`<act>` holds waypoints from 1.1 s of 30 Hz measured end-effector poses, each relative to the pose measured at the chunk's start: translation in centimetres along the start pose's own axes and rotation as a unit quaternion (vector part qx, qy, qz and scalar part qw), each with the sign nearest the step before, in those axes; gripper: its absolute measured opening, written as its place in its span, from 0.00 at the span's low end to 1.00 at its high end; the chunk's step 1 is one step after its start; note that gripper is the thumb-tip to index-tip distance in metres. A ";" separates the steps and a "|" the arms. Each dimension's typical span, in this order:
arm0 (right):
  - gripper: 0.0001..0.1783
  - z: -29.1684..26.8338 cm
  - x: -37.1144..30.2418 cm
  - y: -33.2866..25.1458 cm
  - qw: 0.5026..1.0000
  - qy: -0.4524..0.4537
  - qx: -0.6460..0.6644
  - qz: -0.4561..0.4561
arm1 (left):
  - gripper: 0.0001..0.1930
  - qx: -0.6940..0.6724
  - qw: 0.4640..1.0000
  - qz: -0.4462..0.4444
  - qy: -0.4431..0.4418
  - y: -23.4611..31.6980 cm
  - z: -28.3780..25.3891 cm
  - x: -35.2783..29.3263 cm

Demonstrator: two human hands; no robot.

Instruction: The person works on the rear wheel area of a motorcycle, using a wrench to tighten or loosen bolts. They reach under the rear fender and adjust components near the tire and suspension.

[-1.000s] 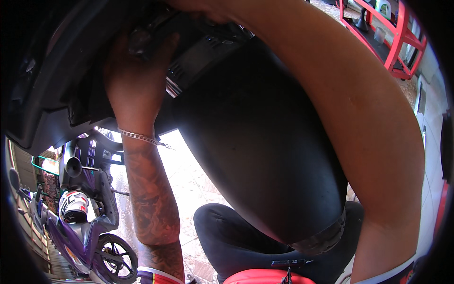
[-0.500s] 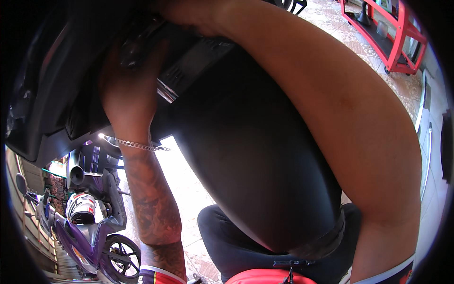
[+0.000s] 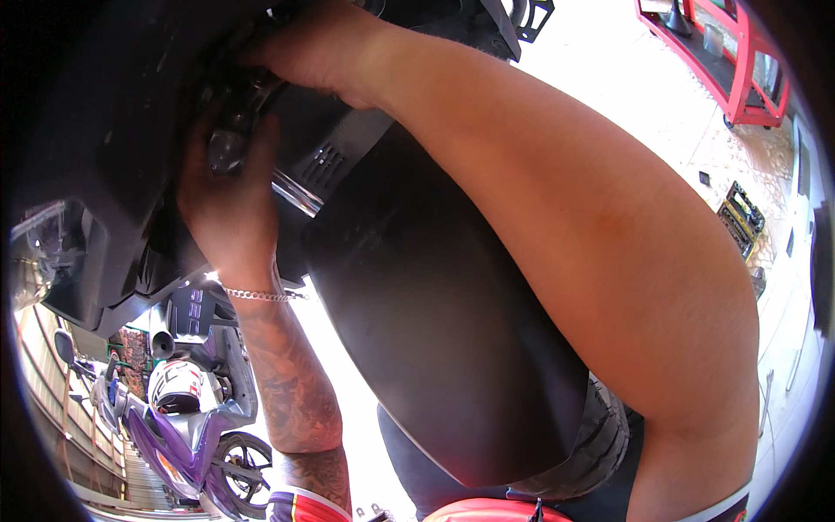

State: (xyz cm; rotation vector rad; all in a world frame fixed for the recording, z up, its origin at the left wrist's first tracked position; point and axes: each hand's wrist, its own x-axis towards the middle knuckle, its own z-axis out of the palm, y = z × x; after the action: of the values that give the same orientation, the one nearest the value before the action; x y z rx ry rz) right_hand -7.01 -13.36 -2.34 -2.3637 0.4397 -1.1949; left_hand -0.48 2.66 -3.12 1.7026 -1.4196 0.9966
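My left hand (image 3: 230,213) reaches up under the dark front bodywork of a motorcycle. Its thumb and fingers curve around a glossy, rounded dark part (image 3: 226,150); the fingertips sink into shadow. My right hand (image 3: 317,48) comes across from the right, over the black front fender (image 3: 435,304), into the same dark recess. Its fingers are lost in the dark there, so what they touch cannot be made out. Between the hands and the fender lie a slotted black panel (image 3: 326,161) and a shiny metal tube (image 3: 296,193). Under the fender's near end the tyre (image 3: 587,452) shows.
A purple scooter (image 3: 174,444) with a white helmet (image 3: 177,385) on it stands at the left. A red tool cart (image 3: 750,87) is at the far right. An open tool case (image 3: 742,217) lies on the floor below it. Something red (image 3: 491,511) is at the bottom edge.
The view has shifted, so the bodywork and hands sit lower and the tool case now shows. More of my right hand is visible. Both hands stay up at the recess.
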 end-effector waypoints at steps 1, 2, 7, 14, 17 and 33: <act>0.24 -0.5 -0.7 -0.6 0.999 -0.006 0.037 0.039 | 0.28 -0.005 1.000 -0.007 -0.004 0.1 0.0 0.0; 0.24 -0.7 -1.4 -1.1 0.997 0.034 0.041 0.049 | 0.28 -0.010 1.000 -0.015 -0.008 0.1 0.0 0.0; 0.22 -1.8 -0.8 -3.0 0.994 0.042 0.023 0.101 | 0.27 -0.020 0.999 -0.047 -0.009 0.5 0.1 -0.2; 0.20 -1.9 -0.7 -3.3 0.987 0.031 0.044 0.154 | 0.28 0.001 0.998 -0.065 -0.004 1.0 0.3 -0.1; 0.20 -2.7 -1.0 -3.3 0.985 0.005 0.058 0.164 | 0.27 -0.012 0.996 -0.085 -0.004 1.2 0.4 -0.2; 0.22 -3.5 1.8 -0.9 0.987 -0.121 0.072 0.073 | 0.25 -0.047 0.998 -0.039 0.012 0.3 0.9 -0.3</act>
State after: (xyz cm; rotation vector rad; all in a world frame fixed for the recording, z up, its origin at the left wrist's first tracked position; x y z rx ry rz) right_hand -8.78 -14.28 1.16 -2.2718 0.4228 -0.8325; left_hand -0.73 1.92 -3.83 1.6586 -1.3533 0.8902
